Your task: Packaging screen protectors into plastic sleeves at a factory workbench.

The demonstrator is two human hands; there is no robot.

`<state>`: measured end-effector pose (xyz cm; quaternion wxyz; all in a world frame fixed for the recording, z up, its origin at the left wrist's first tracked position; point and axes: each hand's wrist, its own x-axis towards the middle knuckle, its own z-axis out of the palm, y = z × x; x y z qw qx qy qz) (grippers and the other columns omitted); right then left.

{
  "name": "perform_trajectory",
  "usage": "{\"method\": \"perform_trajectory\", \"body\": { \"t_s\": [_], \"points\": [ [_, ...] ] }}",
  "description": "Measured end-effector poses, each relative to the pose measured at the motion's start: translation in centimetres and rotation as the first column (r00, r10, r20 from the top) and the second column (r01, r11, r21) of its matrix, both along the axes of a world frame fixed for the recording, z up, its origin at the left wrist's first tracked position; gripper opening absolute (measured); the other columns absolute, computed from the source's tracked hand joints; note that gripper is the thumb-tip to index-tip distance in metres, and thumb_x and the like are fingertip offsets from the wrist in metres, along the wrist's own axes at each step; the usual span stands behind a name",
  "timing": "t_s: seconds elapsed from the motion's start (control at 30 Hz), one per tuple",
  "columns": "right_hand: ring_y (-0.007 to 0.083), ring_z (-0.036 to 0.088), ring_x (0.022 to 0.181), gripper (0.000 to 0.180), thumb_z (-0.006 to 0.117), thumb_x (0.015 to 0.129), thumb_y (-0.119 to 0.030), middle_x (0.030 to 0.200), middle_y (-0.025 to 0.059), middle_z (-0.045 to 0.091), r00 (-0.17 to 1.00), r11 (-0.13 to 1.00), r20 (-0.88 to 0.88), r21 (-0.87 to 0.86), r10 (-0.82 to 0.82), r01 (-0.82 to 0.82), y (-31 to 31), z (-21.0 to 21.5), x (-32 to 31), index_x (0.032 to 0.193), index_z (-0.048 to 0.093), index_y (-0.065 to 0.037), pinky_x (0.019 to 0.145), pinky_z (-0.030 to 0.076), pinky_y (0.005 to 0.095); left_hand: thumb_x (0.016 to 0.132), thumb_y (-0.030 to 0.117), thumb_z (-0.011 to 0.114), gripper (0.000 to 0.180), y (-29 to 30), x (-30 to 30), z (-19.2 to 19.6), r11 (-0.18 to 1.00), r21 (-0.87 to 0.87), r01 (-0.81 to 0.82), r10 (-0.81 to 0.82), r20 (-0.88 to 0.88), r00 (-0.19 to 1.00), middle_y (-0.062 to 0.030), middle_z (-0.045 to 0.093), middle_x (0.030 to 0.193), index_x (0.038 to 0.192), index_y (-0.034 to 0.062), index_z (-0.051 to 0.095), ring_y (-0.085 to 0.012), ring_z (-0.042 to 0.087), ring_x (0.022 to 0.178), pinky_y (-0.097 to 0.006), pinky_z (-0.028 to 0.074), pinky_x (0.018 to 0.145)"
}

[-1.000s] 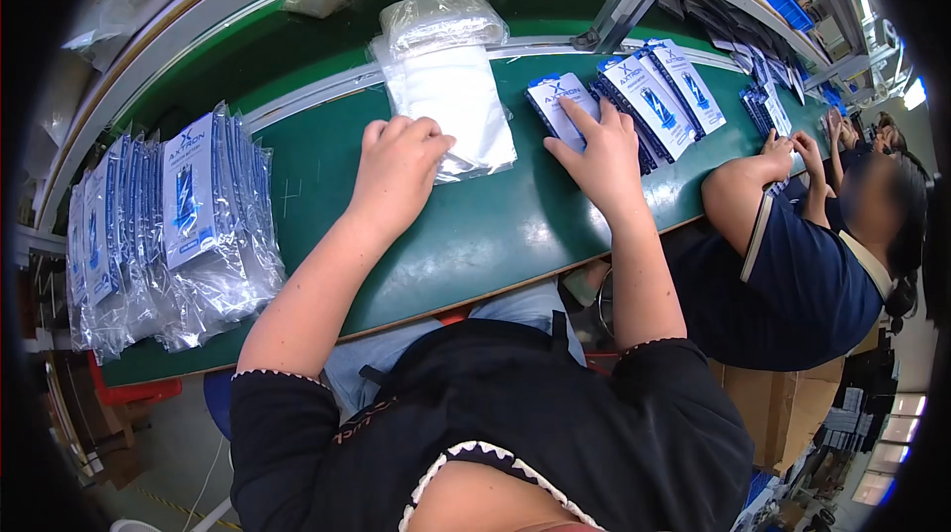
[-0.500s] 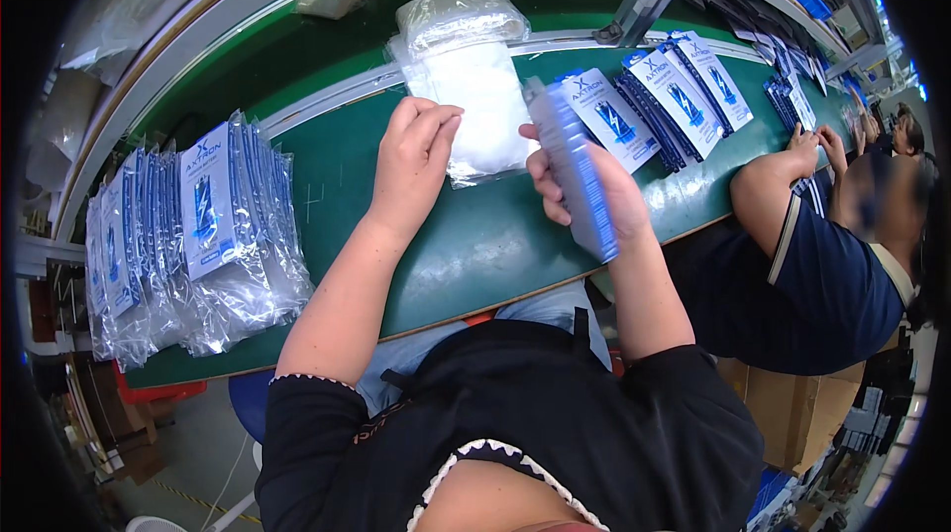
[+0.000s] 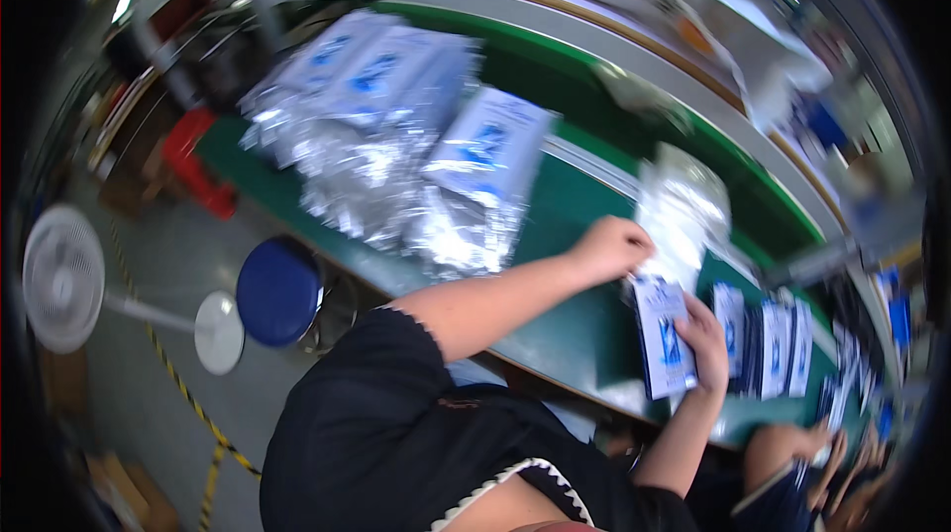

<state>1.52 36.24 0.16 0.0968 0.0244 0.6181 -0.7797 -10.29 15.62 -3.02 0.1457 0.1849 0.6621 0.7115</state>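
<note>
My right hand (image 3: 705,342) grips a stack of white-and-blue printed cards (image 3: 658,339), its front card facing up. Close to the top of that stack is my left hand (image 3: 612,249), fingers drawn together in a pinch; whatever they hold, if anything, is too blurred to make out. Just beyond both hands lies a pile of clear plastic bags (image 3: 674,225) on the green tabletop (image 3: 575,324). Farther left, bagged cards (image 3: 371,86) are heaped in shiny film, with another bagged bundle (image 3: 487,151) beside them.
More card stacks (image 3: 778,349) stand right of my right hand. A co-worker's arm (image 3: 778,453) is at lower right. Left of the table are a blue stool (image 3: 279,291), a red stool (image 3: 198,170) and a white fan (image 3: 63,276). A metal-edged shelf runs behind.
The view has swung left, bringing the bagged heap and floor further in. The card stack in my right hand has turned from edge-on to face-up, and my left hand is closer to it.
</note>
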Motion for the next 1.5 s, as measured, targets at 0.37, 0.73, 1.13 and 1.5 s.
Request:
{"method": "perform_trajectory", "body": {
  "t_s": [0.37,0.73,1.13,1.5],
  "points": [
    [0.0116,0.061,0.07,0.016,0.064,0.087,-0.008,0.085,0.0095,0.066,0.882,0.883,-0.143,0.079,-0.449,0.462,-2.0,-1.8,0.1,0.095,0.059,0.004,0.066,0.049,0.0224,0.076,0.003,0.059,0.019,0.3,2.8,0.4,0.987,-0.121,-0.105,-0.012,-0.709,0.705,-0.0182,0.064,0.083,0.093,-0.0015,0.068,-0.0339,0.062,0.079,-0.04,0.05,0.072],
    [0.0046,0.05,0.061,0.019,0.062,0.092,-0.016,0.076,0.0022,0.061,0.864,0.875,-0.308,0.153,-0.398,0.459,-6.2,-1.0,3.4,0.084,0.059,0.001,0.054,0.039,0.0175,0.092,0.008,0.057,0.032,0.8,7.5,1.3,0.795,0.59,0.14,-0.321,0.213,0.923,-0.011,0.062,0.111,0.12,-0.0056,0.052,-0.0162,0.061,0.1,-0.031,0.05,0.088],
    [0.012,0.059,0.089,0.042,0.051,0.085,0.01,0.104,0.0102,0.065,0.563,0.598,-0.712,0.251,-0.419,0.761,-8.5,4.9,4.2,0.126,0.056,0.003,0.081,0.047,0.0246,0.097,0.017,0.053,0.03,-2.2,12.8,3.9,0.77,0.537,0.345,-0.494,0.16,0.854,-0.0085,0.062,0.113,0.122,-0.0008,0.052,-0.0154,0.059,0.105,-0.032,0.049,0.089],
    [0.0186,0.061,0.072,0.033,0.065,0.077,0.002,0.085,0.0089,0.064,0.605,0.709,-0.697,0.643,0.386,0.29,-13.0,4.8,5.8,0.109,0.064,-0.003,0.067,0.048,0.0284,0.092,0.034,0.059,0.046,-4.4,12.7,4.5,0.766,0.64,0.062,-0.501,0.534,0.681,-0.0059,0.058,0.104,0.128,0.0085,0.048,-0.0151,0.057,0.089,-0.026,0.046,0.081]
  ]
}}
